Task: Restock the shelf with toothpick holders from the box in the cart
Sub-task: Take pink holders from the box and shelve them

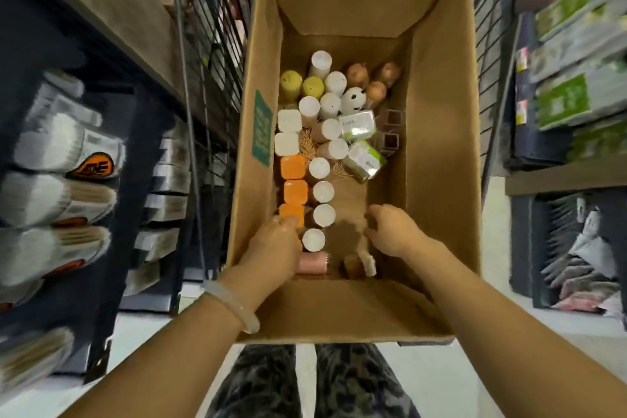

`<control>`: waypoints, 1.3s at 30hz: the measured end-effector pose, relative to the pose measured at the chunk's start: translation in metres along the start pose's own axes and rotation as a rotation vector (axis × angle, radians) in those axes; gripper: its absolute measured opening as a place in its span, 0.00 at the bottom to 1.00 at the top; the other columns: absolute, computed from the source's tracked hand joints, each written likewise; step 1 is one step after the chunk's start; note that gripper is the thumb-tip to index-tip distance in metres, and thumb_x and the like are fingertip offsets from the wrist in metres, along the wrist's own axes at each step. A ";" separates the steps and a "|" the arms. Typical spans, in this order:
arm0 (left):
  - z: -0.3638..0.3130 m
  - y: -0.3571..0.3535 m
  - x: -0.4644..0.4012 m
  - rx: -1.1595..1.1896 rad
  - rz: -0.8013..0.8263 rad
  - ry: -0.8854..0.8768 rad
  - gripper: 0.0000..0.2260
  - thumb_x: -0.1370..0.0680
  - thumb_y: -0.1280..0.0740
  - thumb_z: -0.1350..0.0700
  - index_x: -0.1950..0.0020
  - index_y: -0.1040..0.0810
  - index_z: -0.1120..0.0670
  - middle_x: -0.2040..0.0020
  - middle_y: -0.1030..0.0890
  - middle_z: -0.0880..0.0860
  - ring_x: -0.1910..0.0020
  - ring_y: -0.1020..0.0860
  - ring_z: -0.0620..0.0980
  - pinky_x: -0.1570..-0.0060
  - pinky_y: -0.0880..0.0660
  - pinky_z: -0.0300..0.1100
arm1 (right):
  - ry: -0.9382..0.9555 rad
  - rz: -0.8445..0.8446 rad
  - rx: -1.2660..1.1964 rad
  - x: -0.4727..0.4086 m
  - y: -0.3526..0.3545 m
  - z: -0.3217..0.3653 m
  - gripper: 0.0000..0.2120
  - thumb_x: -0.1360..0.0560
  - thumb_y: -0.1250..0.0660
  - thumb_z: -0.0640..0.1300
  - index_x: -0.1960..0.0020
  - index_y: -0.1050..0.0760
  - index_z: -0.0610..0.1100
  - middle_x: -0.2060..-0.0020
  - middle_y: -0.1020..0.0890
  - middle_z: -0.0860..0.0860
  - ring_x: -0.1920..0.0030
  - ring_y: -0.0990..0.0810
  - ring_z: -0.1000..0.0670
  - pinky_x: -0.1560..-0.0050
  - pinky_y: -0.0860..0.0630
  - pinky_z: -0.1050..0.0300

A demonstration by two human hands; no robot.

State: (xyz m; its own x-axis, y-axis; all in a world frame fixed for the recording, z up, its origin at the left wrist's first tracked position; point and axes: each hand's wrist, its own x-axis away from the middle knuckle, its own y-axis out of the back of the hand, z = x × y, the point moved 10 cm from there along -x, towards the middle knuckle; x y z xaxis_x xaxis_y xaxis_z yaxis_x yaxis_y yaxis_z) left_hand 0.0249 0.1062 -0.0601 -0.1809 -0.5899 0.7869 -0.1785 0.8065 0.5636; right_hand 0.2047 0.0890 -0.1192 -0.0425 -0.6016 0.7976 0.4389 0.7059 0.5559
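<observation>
Inside the cardboard box point(437, 153), toothpick holders stand upright — the left hand point(271, 248) touches the nearest orange holder point(291, 214), grip unclear, while the right hand point(390, 231) hovers loosely curled, empty.

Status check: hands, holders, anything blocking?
Both hands in the box. Left hand on an orange holder; right hand holds nothing. Loose toothpicks among holders.

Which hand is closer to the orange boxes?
Left. The left hand reaches the nearest of the orange boxes, fingertips at its near edge. The right hand is across the cardboard box, past the row of white round holders.
</observation>
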 end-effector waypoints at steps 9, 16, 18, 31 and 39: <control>0.002 -0.029 -0.027 0.147 0.093 0.086 0.12 0.20 0.39 0.59 0.37 0.31 0.54 0.37 0.27 0.56 0.43 0.27 0.54 0.47 0.32 0.43 | -0.137 0.249 -0.009 -0.031 -0.067 -0.027 0.22 0.30 0.30 0.37 0.38 0.27 0.46 0.41 0.23 0.46 0.43 0.23 0.43 0.45 0.22 0.50; 0.009 -0.043 -0.037 0.193 0.104 0.165 0.19 0.20 0.38 0.56 0.30 0.36 0.52 0.36 0.26 0.54 0.38 0.26 0.54 0.43 0.30 0.43 | -0.153 0.439 -0.015 -0.024 -0.094 -0.020 0.27 0.22 0.37 0.48 0.27 0.42 0.44 0.34 0.30 0.44 0.38 0.27 0.43 0.40 0.29 0.53; 0.016 -0.049 -0.040 0.168 0.125 0.200 0.17 0.20 0.39 0.57 0.31 0.34 0.52 0.35 0.27 0.54 0.38 0.27 0.54 0.40 0.29 0.44 | -0.113 0.499 0.031 -0.023 -0.104 -0.015 0.28 0.22 0.38 0.52 0.27 0.41 0.43 0.29 0.37 0.44 0.32 0.33 0.41 0.32 0.33 0.50; 0.014 -0.070 -0.041 0.138 0.139 0.161 0.21 0.20 0.37 0.56 0.28 0.37 0.51 0.33 0.29 0.53 0.35 0.29 0.53 0.37 0.30 0.45 | -0.299 0.271 -0.300 -0.035 -0.070 -0.026 0.12 0.27 0.32 0.50 0.48 0.30 0.46 0.53 0.23 0.50 0.52 0.23 0.48 0.52 0.26 0.56; -0.026 -0.018 -0.036 0.375 -0.177 -0.164 0.27 0.29 0.27 0.54 0.33 0.32 0.48 0.38 0.29 0.50 0.38 0.30 0.50 0.41 0.30 0.43 | -0.038 0.191 -0.295 -0.017 0.017 0.047 0.19 0.32 0.30 0.55 0.47 0.29 0.46 0.49 0.22 0.48 0.50 0.21 0.47 0.50 0.22 0.52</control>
State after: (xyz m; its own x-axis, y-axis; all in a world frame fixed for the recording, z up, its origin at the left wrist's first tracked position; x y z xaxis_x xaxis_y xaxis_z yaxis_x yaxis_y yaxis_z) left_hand 0.0600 0.1141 -0.0918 -0.2621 -0.7401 0.6193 -0.5535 0.6410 0.5318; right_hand 0.1708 0.1289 -0.1123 0.0345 -0.4509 0.8919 0.6823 0.6627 0.3087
